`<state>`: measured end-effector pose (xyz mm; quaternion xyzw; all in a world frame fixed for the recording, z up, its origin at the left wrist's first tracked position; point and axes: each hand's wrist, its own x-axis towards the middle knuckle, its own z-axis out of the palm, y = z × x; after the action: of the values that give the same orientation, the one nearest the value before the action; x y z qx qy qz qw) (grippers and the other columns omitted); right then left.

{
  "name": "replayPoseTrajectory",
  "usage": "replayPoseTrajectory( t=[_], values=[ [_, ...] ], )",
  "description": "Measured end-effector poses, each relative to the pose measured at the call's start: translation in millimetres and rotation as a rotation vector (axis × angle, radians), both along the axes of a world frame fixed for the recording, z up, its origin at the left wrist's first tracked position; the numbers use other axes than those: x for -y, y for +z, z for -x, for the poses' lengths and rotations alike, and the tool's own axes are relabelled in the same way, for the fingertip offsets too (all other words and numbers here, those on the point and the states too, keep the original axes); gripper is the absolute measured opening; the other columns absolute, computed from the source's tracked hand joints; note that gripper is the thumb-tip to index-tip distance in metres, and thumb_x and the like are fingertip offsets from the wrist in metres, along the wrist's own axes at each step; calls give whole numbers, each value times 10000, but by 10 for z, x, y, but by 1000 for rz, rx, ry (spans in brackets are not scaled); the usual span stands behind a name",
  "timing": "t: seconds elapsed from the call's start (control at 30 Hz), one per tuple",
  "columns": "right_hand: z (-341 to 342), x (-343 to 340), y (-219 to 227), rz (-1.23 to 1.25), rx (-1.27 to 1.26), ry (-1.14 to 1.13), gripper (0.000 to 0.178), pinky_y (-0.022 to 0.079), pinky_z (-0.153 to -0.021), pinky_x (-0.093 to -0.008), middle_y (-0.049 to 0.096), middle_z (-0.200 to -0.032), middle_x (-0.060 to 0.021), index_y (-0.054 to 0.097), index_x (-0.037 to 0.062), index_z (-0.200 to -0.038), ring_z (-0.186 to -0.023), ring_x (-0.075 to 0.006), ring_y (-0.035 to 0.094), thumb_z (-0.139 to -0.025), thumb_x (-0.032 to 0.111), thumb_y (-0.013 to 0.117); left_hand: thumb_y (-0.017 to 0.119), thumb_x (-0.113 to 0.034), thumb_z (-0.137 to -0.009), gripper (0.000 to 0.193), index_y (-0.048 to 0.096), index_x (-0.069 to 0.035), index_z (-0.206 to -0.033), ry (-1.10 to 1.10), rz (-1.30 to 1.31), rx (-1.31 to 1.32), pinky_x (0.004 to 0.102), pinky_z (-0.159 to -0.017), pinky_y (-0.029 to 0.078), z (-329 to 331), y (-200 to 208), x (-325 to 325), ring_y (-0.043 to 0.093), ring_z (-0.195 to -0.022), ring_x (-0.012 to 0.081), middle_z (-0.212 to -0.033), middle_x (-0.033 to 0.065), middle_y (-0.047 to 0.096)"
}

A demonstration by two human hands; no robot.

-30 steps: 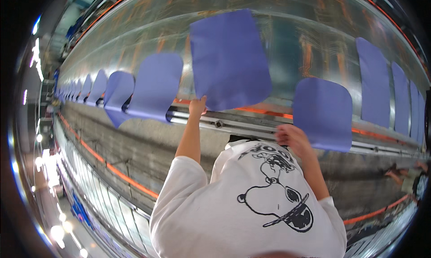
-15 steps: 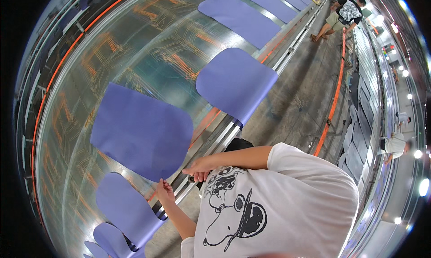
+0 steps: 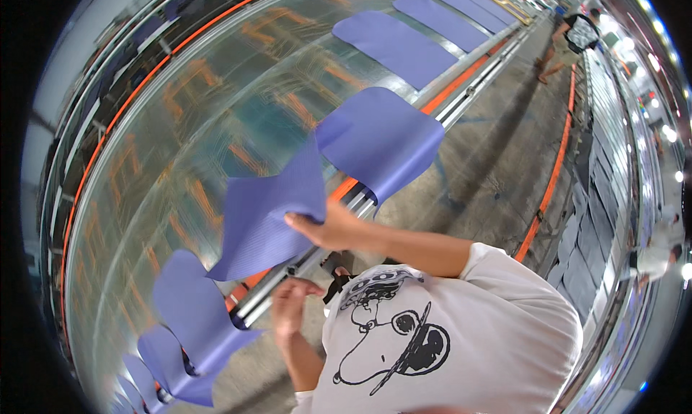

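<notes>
Purple and bent, a thin sheet (image 3: 268, 226) is in the centre of the frame, at the table's near edge. The right hand (image 3: 333, 225) holds it at its right edge, thumb on the finely lined face, the other fingers mostly hidden from view. One raised corner of the sheet reaches up to the next purple sheet (image 3: 386, 129) in the picture; whether the two touch cannot be told. That second sheet lies right of centre, its lower side curving down over the table edge.

The left hand (image 3: 290, 306) is just below the held sheet, apart from it, its fingers bent but blurred, so how wide they stand cannot be told.

The table (image 3: 184, 187) has a glossy, glass-like top and an orange strip (image 3: 461, 85) beside metal rails (image 3: 484, 79). More purple sheets (image 3: 191, 295) overhang the edge at lower left; others (image 3: 396, 48) lie flat at upper centre. Grey sheets (image 3: 584, 234) are at right, and another person (image 3: 573, 39) stands at upper right on the floor (image 3: 476, 162).
</notes>
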<state>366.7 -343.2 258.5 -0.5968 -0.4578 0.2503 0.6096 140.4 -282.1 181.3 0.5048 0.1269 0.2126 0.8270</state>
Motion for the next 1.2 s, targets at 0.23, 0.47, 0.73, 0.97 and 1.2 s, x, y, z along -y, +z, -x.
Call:
replayPoseTrajectory(
  t=[0.23, 0.47, 0.73, 0.97, 1.2],
  values=[
    [-1084, 2097, 1902, -113, 570, 273, 354, 540, -721, -337, 729, -970, -105, 673, -48, -1105, -807, -206, 711, -794, -13, 838, 618, -544, -990, 605, 586, 50, -1101, 607, -296, 373, 405, -762, 531, 235, 1221, 308, 658, -888, 273, -986, 201, 651],
    [-1519, 2819, 1997, -269, 424, 451, 495, 495, -858, -361, 697, -1099, -160, 620, -101, -1190, -966, -223, 677, -767, 14, 848, 738, -340, -937, 720, 444, 27, -1482, 460, -782, 158, 439, -1119, 435, -491, 1713, 952, 557, -1303, 309, -1459, 213, 511],
    [-1853, 2862, 1730, -330, 104, 605, 662, 443, -1015, -389, 660, -1246, -222, 559, -162, -1287, -1148, -241, 637, -736, 46, 859, 630, -519, -995, 933, 191, 17, -1620, 256, -354, 127, 464, -1210, 309, -1924, 1021, 672, 368, -1480, 353, -1630, 244, 314],
    [-1964, 3161, 1741, -260, 122, 576, 834, 379, -1140, -412, 617, -1366, -265, 520, -185, -1356, -1281, -257, 593, -691, 142, 902, 654, -404, -1013, 700, 431, 49, -1497, -44, -76, 352, 408, -1110, 437, -2480, 1256, 564, 559, -1301, 258, -1430, 194, 558],
    [-3015, 3483, 1900, 96, 340, 151, 974, 469, -1052, -436, 657, -1291, -138, 575, -28, -1386, -1170, -295, 633, -662, 497, 959, 772, -252, -949, 396, 694, 43, -1202, 362, -56, 307, 316, -838, 588, -1850, 1277, 236, 709, -911, 164, -1035, 94, 744]
  ],
)
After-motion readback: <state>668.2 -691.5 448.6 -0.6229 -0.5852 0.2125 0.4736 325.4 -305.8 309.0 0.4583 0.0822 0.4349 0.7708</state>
